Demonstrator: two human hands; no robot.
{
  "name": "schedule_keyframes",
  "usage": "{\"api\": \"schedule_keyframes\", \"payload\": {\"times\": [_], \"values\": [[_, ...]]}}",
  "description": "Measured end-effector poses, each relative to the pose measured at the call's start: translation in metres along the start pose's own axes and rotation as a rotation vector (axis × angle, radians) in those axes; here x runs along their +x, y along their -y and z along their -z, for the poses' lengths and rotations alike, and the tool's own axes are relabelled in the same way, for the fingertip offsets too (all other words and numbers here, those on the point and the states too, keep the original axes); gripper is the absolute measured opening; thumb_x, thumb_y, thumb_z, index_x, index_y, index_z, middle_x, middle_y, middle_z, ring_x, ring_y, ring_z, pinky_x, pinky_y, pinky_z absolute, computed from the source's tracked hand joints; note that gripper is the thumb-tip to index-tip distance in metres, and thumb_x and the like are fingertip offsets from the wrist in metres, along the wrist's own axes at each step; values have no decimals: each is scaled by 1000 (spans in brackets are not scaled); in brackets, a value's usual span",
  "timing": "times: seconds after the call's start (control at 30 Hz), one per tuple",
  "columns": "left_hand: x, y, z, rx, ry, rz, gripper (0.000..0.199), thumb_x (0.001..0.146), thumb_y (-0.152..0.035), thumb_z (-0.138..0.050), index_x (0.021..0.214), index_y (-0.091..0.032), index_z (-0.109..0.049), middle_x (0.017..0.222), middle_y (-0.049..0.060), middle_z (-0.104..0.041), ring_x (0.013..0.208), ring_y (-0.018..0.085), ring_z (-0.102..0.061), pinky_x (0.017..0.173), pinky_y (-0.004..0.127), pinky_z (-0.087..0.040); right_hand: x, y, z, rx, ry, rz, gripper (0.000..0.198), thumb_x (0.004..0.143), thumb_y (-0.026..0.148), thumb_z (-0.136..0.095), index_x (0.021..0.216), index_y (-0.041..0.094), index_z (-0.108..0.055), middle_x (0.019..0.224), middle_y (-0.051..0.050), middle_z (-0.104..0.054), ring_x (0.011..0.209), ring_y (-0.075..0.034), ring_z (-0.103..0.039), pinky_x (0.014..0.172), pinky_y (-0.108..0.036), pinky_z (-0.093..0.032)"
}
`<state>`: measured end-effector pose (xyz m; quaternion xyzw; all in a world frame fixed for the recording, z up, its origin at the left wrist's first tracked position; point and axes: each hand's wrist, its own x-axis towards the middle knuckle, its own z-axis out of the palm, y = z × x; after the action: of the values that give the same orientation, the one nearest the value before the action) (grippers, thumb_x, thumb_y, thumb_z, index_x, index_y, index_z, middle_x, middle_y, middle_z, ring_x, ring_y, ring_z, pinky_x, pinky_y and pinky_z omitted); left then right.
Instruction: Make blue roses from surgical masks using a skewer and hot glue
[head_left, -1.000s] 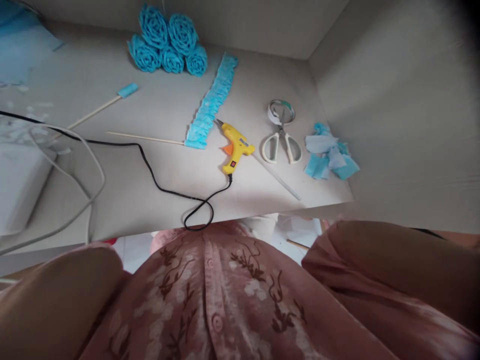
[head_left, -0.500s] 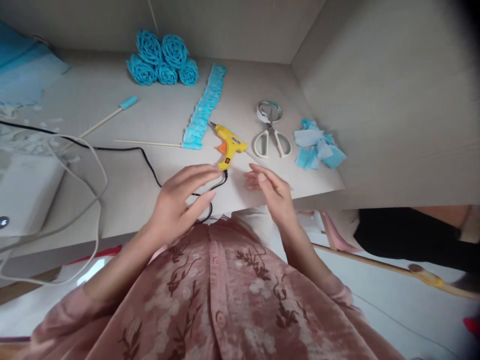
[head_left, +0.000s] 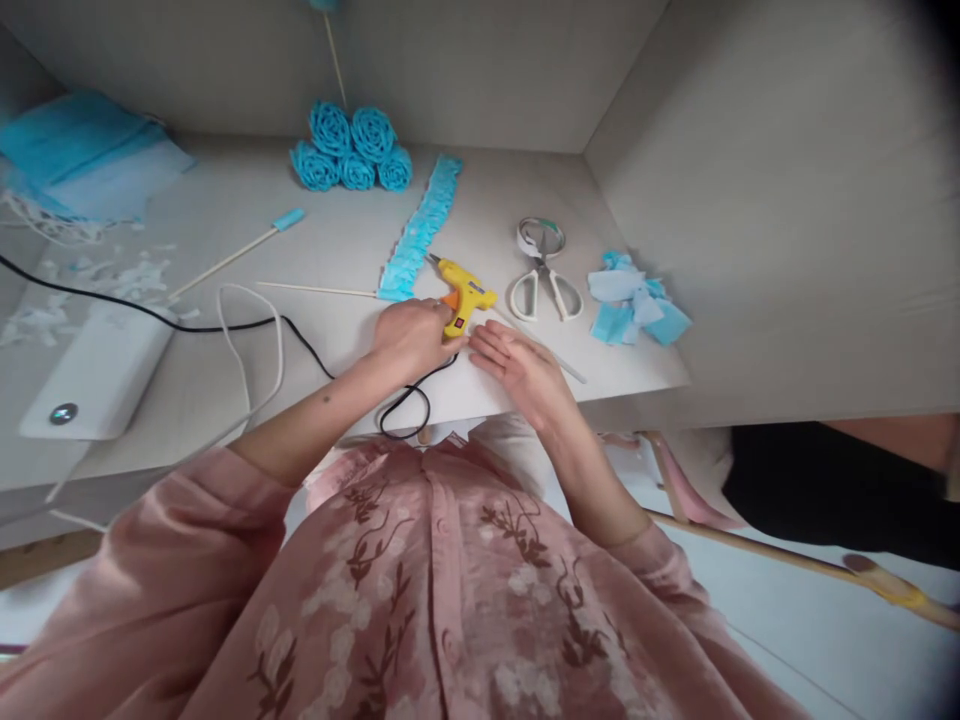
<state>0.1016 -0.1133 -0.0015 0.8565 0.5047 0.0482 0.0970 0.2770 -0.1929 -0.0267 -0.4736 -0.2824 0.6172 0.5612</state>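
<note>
A yellow hot glue gun (head_left: pixel 469 293) lies at the middle of the table, nozzle toward the far left. My left hand (head_left: pixel 416 330) closes on its handle from the left, its fingers by the orange trigger. Just right of the handle, my right hand (head_left: pixel 521 365) is open, its fingers stretched out and holding nothing. A clear glue stick (head_left: pixel 559 362) sticks out behind the gun, partly hidden by that hand. Close to the nozzle runs a ruffled blue strip (head_left: pixel 421 228), its near end on a thin wooden stick (head_left: pixel 319 290).
Scissors (head_left: pixel 545 290) rest partly on a tape roll (head_left: pixel 540 236), with blue scraps (head_left: pixel 637 300) beside them. Rolled blue flowers (head_left: pixel 352 150) are stacked at the back wall. At left are a white power bank (head_left: pixel 101 370), a blue-tipped stick (head_left: pixel 232 255), blue sheets (head_left: pixel 90 150) and cords.
My left hand has moved forward and right onto the glue gun's handle and closed there. The right hand has shifted slightly left toward the handle. The view has tilted a little.
</note>
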Motion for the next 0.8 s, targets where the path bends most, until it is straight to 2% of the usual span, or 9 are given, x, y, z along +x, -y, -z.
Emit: {"api": "schedule_keyframes", "payload": {"times": [0.1,0.23,0.33,0.43,0.53,0.6,0.7,0.8], "values": [[6,0,-2,-68,58,76,35,96,-50,-59,107,-20,-75,99,10,-79,93,31,-73,70,36,-47,0,-1,-1,79,14,-34,36,82,38,-84,111,19,-74,130,-13,-76,129,-30,-70,121,-50,-49],[8,4,-1,-223,24,166,28,93,-45,-62,103,-22,-74,96,7,-79,89,27,-72,68,33,-45,2,-6,-7,150,31,-66,33,83,34,-82,111,19,-73,130,-11,-76,130,-27,-69,123,-46,-47],[8,3,1,-373,2,226,24,92,-43,-64,95,-21,-73,92,5,-78,83,23,-70,66,31,-43,11,-9,-17,181,61,-103,29,87,38,-78,112,22,-71,132,-8,-76,132,-24,-67,122,-44,-48],[5,-3,2,-497,-22,234,22,91,-42,-66,90,-21,-71,88,4,-77,80,20,-69,65,30,-42,28,-10,-27,160,94,-72,29,92,46,-70,113,26,-70,131,-3,-76,132,-23,-65,121,-44,-49],[3,-6,5,-535,-19,149,24,90,-44,-68,91,-21,-71,87,3,-77,77,20,-68,64,30,-41,47,-8,-33,77,46,16,31,92,50,-68,112,26,-69,129,-4,-76,132,-24,-65,116,-44,-52],[5,-2,9,-540,34,11,29,94,-48,-64,87,-21,-72,83,3,-76,73,19,-67,64,30,-42,55,-3,-34,4,0,46,34,91,49,-67,117,25,-68,133,-6,-74,131,-26,-65,110,-44,-57],[15,20,23,-583,84,-155,48,104,-53,-46,80,-20,-73,75,3,-74,68,17,-66,66,29,-45,62,7,-29,-128,-21,77,44,93,51,-65,128,26,-64,139,-7,-71,127,-26,-67,97,-42,-64],[30,50,42,-648,20,-126,55,105,-57,-42,88,-18,-76,76,4,-73,68,17,-65,68,29,-50,67,22,-21,-217,27,125,48,92,57,-66,129,27,-64,138,-7,-72,120,-25,-71,83,-36,-67]]}}
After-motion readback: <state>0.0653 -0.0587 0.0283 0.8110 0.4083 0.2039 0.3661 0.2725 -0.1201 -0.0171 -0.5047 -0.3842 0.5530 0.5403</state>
